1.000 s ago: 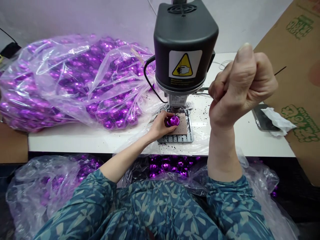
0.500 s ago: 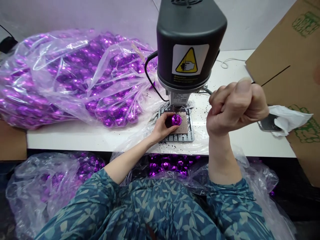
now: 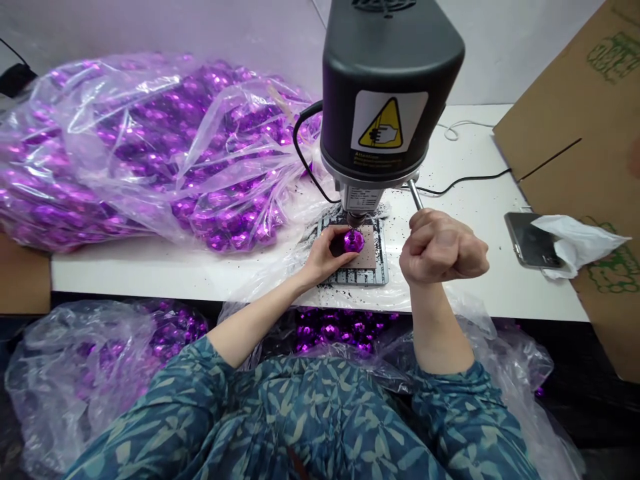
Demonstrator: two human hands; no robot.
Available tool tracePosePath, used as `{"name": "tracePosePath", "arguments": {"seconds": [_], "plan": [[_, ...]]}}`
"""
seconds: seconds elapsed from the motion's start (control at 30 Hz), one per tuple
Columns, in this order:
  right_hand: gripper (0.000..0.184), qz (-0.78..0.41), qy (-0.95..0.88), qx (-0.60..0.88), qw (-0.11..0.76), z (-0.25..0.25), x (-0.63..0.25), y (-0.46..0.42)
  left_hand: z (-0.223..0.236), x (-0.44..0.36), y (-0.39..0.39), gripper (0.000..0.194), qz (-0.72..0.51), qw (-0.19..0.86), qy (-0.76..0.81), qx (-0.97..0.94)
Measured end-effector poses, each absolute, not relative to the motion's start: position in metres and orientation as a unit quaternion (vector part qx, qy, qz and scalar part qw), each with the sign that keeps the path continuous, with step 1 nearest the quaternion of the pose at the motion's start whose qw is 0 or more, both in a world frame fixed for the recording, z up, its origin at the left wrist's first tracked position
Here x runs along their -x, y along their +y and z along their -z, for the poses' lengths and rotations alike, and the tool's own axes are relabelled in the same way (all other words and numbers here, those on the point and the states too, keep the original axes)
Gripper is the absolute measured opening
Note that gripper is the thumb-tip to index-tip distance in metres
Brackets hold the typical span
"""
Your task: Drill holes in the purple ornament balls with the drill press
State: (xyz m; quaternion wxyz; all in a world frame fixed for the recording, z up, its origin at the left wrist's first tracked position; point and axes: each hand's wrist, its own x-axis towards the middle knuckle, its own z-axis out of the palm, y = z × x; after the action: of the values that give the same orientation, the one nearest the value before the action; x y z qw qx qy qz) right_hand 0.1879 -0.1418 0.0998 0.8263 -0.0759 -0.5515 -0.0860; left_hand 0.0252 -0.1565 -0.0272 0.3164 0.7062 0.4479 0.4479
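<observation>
A shiny purple faceted ball [image 3: 354, 241] sits on a small brown board [image 3: 369, 257] on the slotted metal base [image 3: 381, 273] of a bench drill press [image 3: 393, 60]. My left hand [image 3: 324, 257] grips the ball from the left between thumb and fingers. Just above the ball is the drill's chuck [image 3: 355, 219]; whether the bit touches it I cannot tell. On the right, my right hand [image 3: 443, 248] is wrapped in a fist around the drill's metal feed lever [image 3: 415, 195], whose end is hidden in the fist.
A big clear bag [image 3: 150, 153] of purple balls lies at the left on the white table [image 3: 150, 273]. Dark shavings surround the base. At the right are a phone [image 3: 533, 240], a crumpled tissue [image 3: 575, 240] and a cardboard box [image 3: 575, 133]. More balls [image 3: 335, 330] lie below the table edge.
My right hand has come down and a little left, with the feed lever now tilted lower. The left hand stays on the ball. The view has shifted slightly.
</observation>
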Motion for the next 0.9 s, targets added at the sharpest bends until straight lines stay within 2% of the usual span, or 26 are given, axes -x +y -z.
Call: {"name": "tracePosePath", "arguments": {"seconds": [0.1, 0.17, 0.3, 0.47, 0.53, 0.63, 0.67, 0.73, 0.83, 0.9], "plan": [[0.055, 0.052, -0.528, 0.127, 0.838, -0.124, -0.182, -0.147, 0.026, -0.027, -0.155, 0.051, -0.444, 0.317, 0.454, -0.704], [0.062, -0.015, -0.497, 0.211, 0.842, -0.149, -0.179, -0.147, 0.023, -0.028, -0.157, 0.05, -0.447, 0.315, 0.463, -0.697], [0.06, -0.09, -0.525, 0.225, 0.816, -0.186, -0.181, -0.136, 0.004, -0.019, -0.18, 0.045, -0.45, 0.29, 0.487, -0.69], [0.057, -0.088, -0.535, 0.231, 0.808, -0.186, -0.186, -0.127, -0.023, 0.004, -0.22, 0.052, -0.267, 0.39, 0.33, -0.817], [0.053, -0.092, -0.526, 0.223, 0.816, -0.183, -0.185, -0.127, -0.027, 0.011, -0.211, 0.042, -0.259, 0.381, 0.327, -0.825], [0.048, -0.088, -0.516, 0.203, 0.828, -0.182, -0.185, -0.129, -0.026, 0.022, -0.157, 0.009, -0.315, 0.319, 0.432, -0.782], [0.048, -0.088, -0.515, 0.202, 0.829, -0.182, -0.185, -0.13, -0.027, 0.026, -0.132, 0.012, -0.321, 0.295, 0.478, -0.763], [0.047, -0.091, -0.518, 0.214, 0.823, -0.182, -0.185, -0.132, -0.028, 0.034, -0.083, 0.03, -0.29, 0.223, 0.569, -0.736], [0.045, -0.1, -0.531, 0.242, 0.806, -0.182, -0.186, -0.134, -0.031, 0.041, -0.029, 0.04, -0.099, 0.094, 0.662, -0.737], [0.045, -0.099, -0.531, 0.235, 0.808, -0.182, -0.187, -0.135, -0.031, 0.042, -0.011, 0.044, -0.015, 0.043, 0.682, -0.73]]}}
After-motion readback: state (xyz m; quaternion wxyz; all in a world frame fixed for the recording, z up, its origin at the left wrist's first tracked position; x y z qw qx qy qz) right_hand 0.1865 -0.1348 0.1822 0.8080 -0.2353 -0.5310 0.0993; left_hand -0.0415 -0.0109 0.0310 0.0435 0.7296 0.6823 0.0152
